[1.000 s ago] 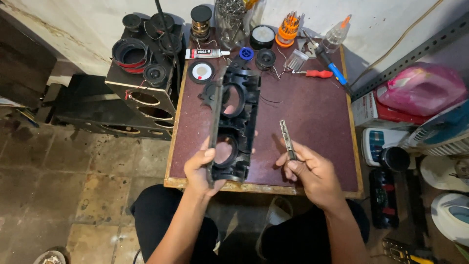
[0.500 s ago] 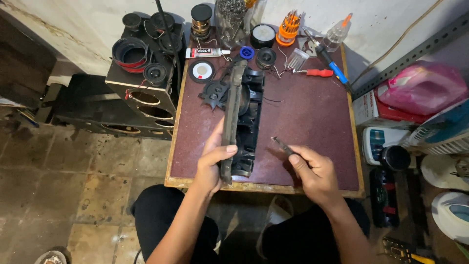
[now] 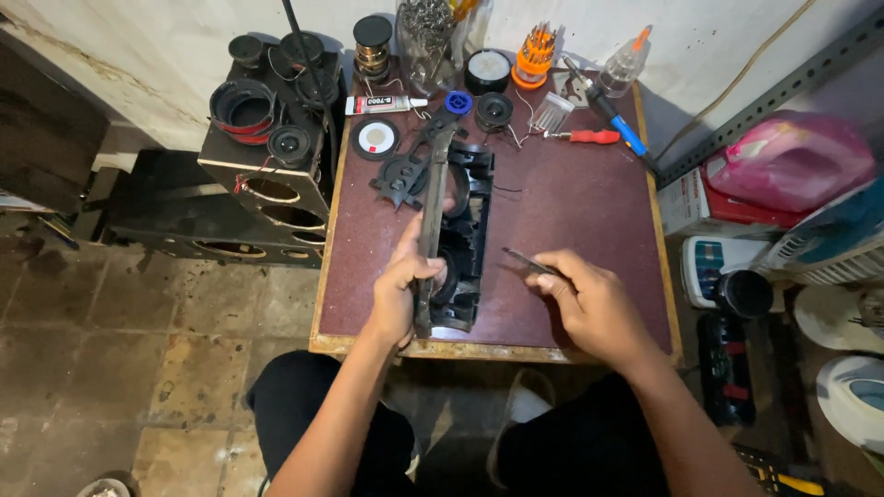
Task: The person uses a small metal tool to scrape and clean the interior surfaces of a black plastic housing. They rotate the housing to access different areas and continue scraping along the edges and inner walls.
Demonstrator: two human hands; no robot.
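A long black plastic speaker housing (image 3: 460,239) stands tilted on its long edge on the dark red table (image 3: 571,212), running away from me. My left hand (image 3: 401,290) grips its near end, thumb over the raised edge. To its right, my right hand (image 3: 589,308) holds thin metal tweezers (image 3: 527,262), tips pointing left toward the housing but apart from it. A black flat panel with round holes (image 3: 401,175) lies against the housing's far left side.
At the table's far edge lie a glue tube (image 3: 382,104), small round speakers (image 3: 494,110), an orange screwdriver set (image 3: 534,55), a red-handled screwdriver (image 3: 589,136) and a soldering iron (image 3: 615,115). A black speaker box (image 3: 267,147) stands left; a pink jug (image 3: 792,161) right.
The housing has been turned from lying flat to standing on its long edge. My left hand shifted up around its raised edge. The tweezers swung from upright to pointing left.
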